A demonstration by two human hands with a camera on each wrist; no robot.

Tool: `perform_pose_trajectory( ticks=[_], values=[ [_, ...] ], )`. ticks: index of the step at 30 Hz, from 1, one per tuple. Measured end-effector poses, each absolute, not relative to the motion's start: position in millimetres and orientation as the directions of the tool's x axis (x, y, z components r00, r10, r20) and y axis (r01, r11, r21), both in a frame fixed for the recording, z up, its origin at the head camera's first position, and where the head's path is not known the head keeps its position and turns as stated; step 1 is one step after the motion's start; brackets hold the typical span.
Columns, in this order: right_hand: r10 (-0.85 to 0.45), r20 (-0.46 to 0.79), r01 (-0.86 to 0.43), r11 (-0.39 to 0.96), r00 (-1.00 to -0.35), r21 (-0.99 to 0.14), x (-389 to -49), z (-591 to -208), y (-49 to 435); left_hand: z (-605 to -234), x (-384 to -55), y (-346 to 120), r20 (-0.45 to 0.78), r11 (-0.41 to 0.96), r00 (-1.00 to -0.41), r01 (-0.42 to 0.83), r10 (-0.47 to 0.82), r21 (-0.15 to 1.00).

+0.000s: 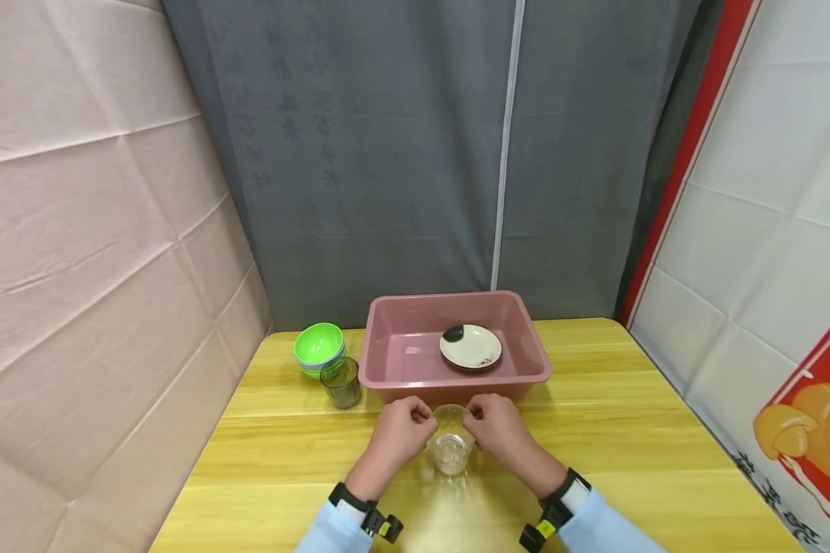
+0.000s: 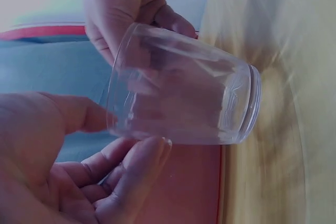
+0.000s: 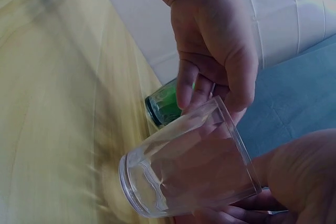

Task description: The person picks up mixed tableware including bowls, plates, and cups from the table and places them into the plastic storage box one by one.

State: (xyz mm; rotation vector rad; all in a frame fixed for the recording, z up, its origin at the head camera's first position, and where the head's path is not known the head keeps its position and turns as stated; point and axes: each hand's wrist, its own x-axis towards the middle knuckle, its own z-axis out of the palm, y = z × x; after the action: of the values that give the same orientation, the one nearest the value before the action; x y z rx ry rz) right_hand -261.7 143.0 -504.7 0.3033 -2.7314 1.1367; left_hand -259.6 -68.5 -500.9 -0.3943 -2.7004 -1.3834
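Note:
Both hands hold a clear drinking cup (image 1: 451, 453) by its rim, upright just above or on the table in front of the basin. My left hand (image 1: 400, 438) pinches the rim's left side, thumb and fingers at the lip in the left wrist view, where the cup (image 2: 184, 87) looks see-through with a thick base. Opposite, my right hand (image 1: 503, 436) pinches the right side of the rim. The right wrist view shows the cup (image 3: 189, 166) between the two hands with nothing visible inside.
A pink basin (image 1: 415, 382) stands behind the hands, with a white plate (image 1: 473, 349) bearing a dark patch inside. Left of it are stacked bowls, the top one green (image 1: 320, 344), and a dark tinted glass (image 1: 342, 384). Grey curtain (image 1: 387, 169) hangs behind the wooden table (image 1: 629, 445).

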Motion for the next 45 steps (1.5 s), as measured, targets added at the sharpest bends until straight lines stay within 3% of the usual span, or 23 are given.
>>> perform_pose_trajectory(
  ticks=[9, 19, 27, 34, 45],
  values=[
    [-0.182, 0.165, -0.244, 0.623, -0.969, -0.744, -266.5, -494.9, 150.7, -512.4, -262.2, -100.1, 0.098, 0.375, -0.956, 0.202, 0.277, 0.905],
    [-0.279, 0.107, -0.261, 0.604, -0.954, -0.753, -274.6, -463.6, 162.4, -523.3, -260.9, -151.5, 0.131, 0.581, -0.964, 0.245, 0.232, 0.776],
    [-0.307, 0.072, -0.256, 0.616, -0.949, -0.745, -291.0, -424.3, 160.3, -531.1, -256.7, -173.3, 0.111, 0.609, -0.976, 0.205, 0.188, 0.766],
    [-0.348, 0.12, -0.323, 0.615, -0.93, -0.72, -308.3, -393.2, 154.2, -537.4, -258.5, -185.4, 0.113, 0.637, -0.98, 0.192, 0.163, 0.746],
    [-0.315, 0.06, -0.248, 0.598, -0.947, -0.763, -372.2, -378.0, 143.9, -542.8, -257.5, -191.1, 0.102, 0.637, -0.981, 0.184, 0.163, 0.748]
  ],
)
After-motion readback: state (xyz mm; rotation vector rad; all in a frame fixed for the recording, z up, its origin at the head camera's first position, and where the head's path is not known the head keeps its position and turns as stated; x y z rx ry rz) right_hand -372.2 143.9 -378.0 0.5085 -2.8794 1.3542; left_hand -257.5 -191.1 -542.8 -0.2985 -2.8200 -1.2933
